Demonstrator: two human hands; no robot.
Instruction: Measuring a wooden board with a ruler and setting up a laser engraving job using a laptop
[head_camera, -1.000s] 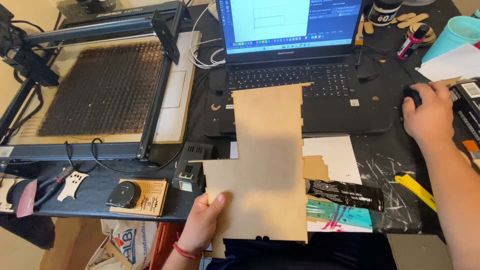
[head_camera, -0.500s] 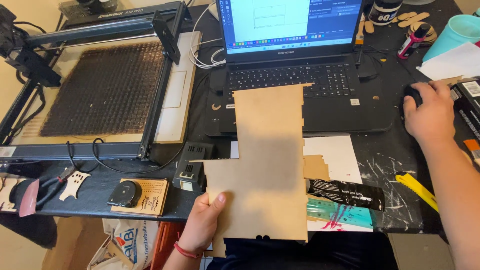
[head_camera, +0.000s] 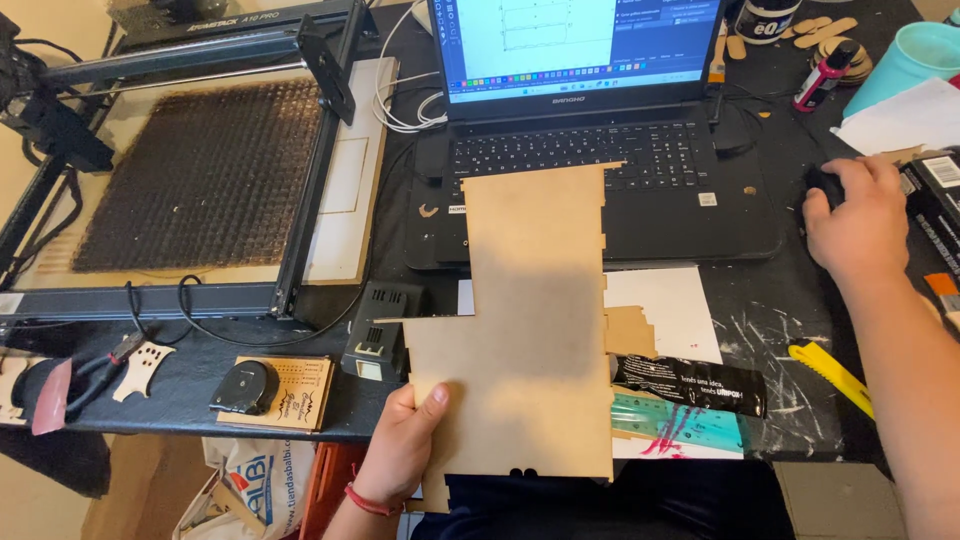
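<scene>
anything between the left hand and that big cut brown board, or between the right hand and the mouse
Nothing visible. The left hand already grips the lower left edge of the flat brown cut-out board, thumb on top. The right hand rests directly on the black computer mouse.

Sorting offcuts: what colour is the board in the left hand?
Plain light brown board, left hand gripping it; head view.

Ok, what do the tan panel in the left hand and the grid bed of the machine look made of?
Tan panel: probably thin fibreboard or cardboard, matte, with uniform tan face and crisp notched edges. Grid bed: likely metal honeycomb mesh, dark and scorched-looking, though the look leaves it open.
</scene>
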